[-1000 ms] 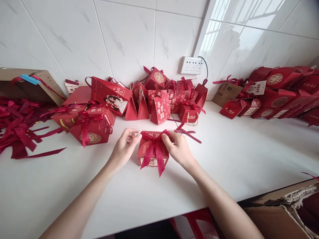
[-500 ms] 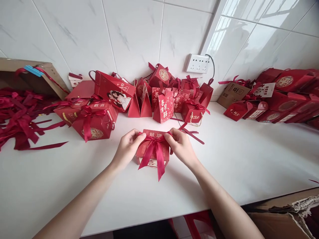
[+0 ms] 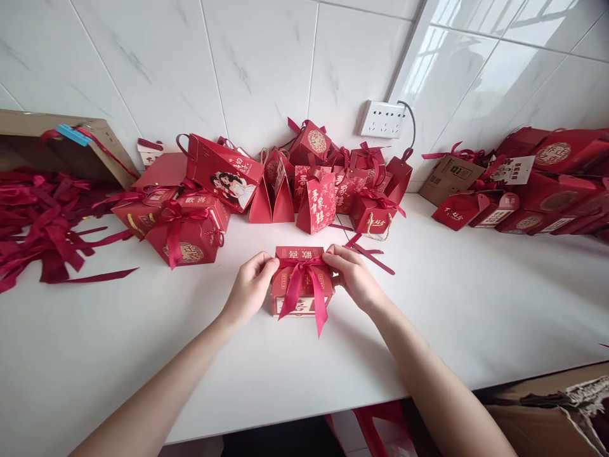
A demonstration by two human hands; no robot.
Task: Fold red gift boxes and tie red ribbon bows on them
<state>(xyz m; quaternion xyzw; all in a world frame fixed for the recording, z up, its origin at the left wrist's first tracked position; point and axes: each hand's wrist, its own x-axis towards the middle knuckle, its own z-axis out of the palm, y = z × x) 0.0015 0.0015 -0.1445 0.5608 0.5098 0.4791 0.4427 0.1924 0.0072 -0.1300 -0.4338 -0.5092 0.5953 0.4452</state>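
A red gift box (image 3: 301,285) with cream and gold print stands on the white table (image 3: 238,387) in front of me. Across its top runs a dark pink ribbon (image 3: 302,276), tied in a bow, two tails hanging over the near face. My left hand (image 3: 252,282) pinches the bow at the box's left top edge. At the right top edge my right hand (image 3: 352,273) pinches the bow's other side between thumb and fingers. The fingertips partly hide the loops.
Finished red boxes (image 3: 316,197) line the wall, more are stacked at the right (image 3: 552,184). Loose ribbons (image 3: 52,222) lie at the left by a cardboard box (image 3: 111,149). A ribbon strip (image 3: 371,252) lies behind my right hand. Torn cardboard (image 3: 547,419) is at lower right.
The view has shifted slightly. The box has turned a little, showing its near face more squarely, and the ribbon tails have swung right. Both hands still pinch the bow.
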